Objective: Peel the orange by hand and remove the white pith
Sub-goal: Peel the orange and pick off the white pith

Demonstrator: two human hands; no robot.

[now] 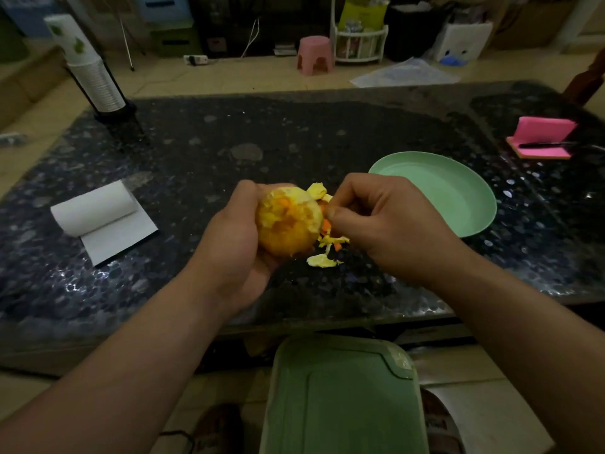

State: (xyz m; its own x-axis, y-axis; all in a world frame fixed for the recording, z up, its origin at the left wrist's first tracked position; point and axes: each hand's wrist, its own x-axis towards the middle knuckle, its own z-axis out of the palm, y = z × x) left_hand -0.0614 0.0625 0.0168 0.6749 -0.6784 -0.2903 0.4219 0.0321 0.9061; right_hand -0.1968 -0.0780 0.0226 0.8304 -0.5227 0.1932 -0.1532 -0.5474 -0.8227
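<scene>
My left hand (pixel 234 237) grips a partly peeled orange (pixel 287 221) above the dark table, fingers curled round its left and underside. Patches of pale pith and bare orange flesh show on its top. My right hand (pixel 379 224) pinches a strip of peel (pixel 322 194) at the orange's right edge, thumb and forefinger closed on it. Torn peel scraps (pixel 324 257) lie on the table just below and right of the fruit.
A light green plate (pixel 458 191) sits right of my hands. A paper towel roll (pixel 98 217) lies at the left, a stack of paper cups (pixel 91 73) at the far left, a pink notepad with a pen (pixel 540 139) far right. A green bin lid (pixel 340 398) is below the table edge.
</scene>
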